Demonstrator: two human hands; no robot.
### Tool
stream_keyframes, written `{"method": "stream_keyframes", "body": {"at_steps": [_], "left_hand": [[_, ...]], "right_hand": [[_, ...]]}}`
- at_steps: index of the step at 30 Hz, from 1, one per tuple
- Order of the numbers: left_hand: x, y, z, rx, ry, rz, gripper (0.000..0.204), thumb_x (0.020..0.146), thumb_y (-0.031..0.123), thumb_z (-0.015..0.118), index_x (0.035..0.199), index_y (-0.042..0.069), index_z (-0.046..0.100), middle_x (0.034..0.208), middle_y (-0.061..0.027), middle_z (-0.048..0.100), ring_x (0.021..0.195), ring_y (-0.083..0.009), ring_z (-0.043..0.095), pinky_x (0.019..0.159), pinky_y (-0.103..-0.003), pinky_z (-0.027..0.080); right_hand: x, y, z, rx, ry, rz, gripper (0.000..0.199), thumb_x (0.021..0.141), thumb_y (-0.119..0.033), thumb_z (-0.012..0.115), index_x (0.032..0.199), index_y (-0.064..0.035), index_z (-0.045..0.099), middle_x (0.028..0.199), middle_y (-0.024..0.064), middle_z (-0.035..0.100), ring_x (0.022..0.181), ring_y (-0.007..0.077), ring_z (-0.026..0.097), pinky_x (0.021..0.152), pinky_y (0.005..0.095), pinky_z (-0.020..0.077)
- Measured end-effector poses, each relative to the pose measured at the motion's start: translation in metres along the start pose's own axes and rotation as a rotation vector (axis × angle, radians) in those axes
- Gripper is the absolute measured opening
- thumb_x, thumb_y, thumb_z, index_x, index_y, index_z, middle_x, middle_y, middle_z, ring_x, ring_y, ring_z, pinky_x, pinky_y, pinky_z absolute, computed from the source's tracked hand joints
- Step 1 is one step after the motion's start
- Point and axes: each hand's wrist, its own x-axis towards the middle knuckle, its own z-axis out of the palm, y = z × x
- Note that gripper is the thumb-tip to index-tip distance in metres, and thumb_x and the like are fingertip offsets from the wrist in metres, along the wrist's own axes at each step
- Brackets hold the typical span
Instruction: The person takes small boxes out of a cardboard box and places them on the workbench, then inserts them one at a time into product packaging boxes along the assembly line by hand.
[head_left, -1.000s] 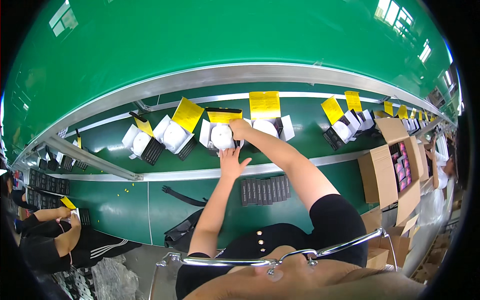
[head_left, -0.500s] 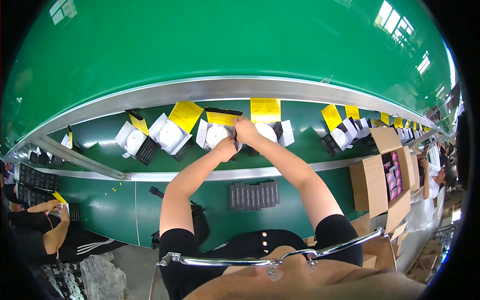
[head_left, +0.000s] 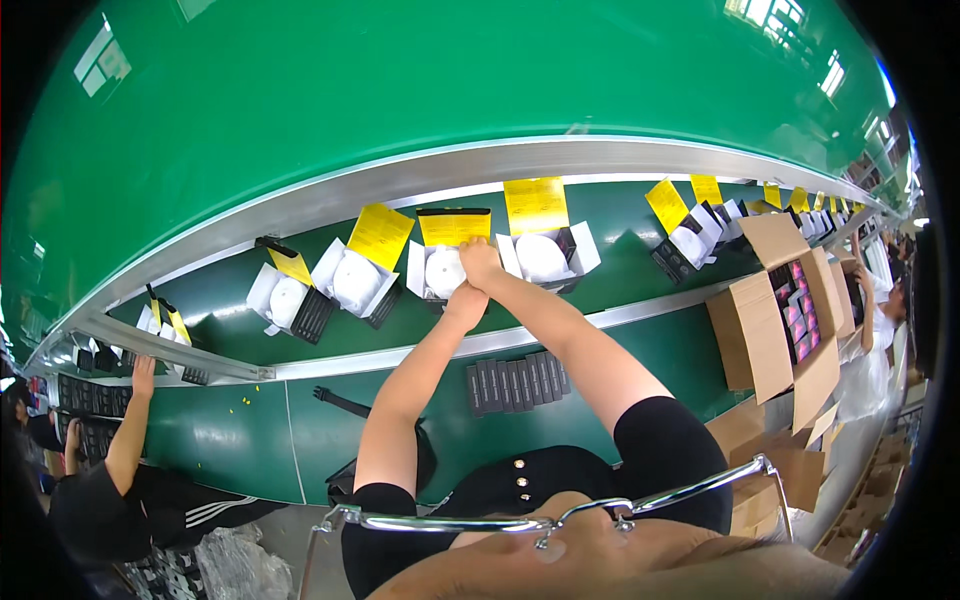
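Handling appears to be under way at the right side of the open box (head_left: 416,270), set on the green table (head_left: 620,278) with a white round item (head_left: 441,272) inside. Left hand (head_left: 467,304) and right hand (head_left: 480,259) are brought together there; finger closure cannot be told. Clearance from the raised yellow flap (head_left: 455,230) is called for next. Small black boxes (head_left: 515,385) are lined up nearer; an open carton (head_left: 740,340) is placed rightward.

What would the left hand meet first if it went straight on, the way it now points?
Most likely the right hand, just ahead of the left hand at the open box. They may already touch; the single view leaves the depth unclear.
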Motion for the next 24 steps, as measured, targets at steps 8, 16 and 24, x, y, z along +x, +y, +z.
{"method": "stream_keyframes", "body": {"at_steps": [8, 16, 24], "left_hand": [[-0.036, 0.024, -0.039, 0.056, 0.015, 0.024, 0.047, 0.082, 0.012, 0.064, 0.128, 0.003, 0.056, 0.134, -0.0242, 0.051, 0.127, -0.0404, 0.048, 0.105, -0.049, 0.042], [-0.096, 0.136, -0.07, -0.356, 0.118, -0.036, 0.043, 0.081, 0.015, 0.07, 0.122, 0.003, 0.062, 0.139, -0.0236, 0.047, 0.133, -0.0439, 0.042, 0.11, -0.05, 0.037], [-0.024, 0.277, -0.078, -0.877, -0.016, 0.131, 0.024, 0.084, 0.011, 0.071, 0.106, 0.002, 0.069, 0.106, -0.0157, 0.069, 0.101, -0.0336, 0.066, 0.091, -0.039, 0.052]], "right_hand": [[-0.041, 0.012, 0.007, -0.12, 0.185, -0.161, 0.031, 0.083, -0.017, 0.057, 0.106, 0.0002, 0.068, 0.118, 0.0136, 0.06, 0.114, 0.0316, 0.053, 0.116, 0.0555, 0.0241], [-0.131, 0.041, -0.026, 0.375, 0.142, -0.236, 0.038, 0.082, -0.024, 0.066, 0.111, -0.0001, 0.065, 0.12, 0.0151, 0.062, 0.128, 0.0412, 0.048, 0.112, 0.0477, 0.0348], [-0.377, 0.148, -0.135, 0.718, 0.389, 0.205, 0.02, 0.085, -0.013, 0.07, 0.101, -0.002, 0.068, 0.107, 0.0141, 0.069, 0.101, 0.032, 0.066, 0.09, 0.0399, 0.0526]]}}
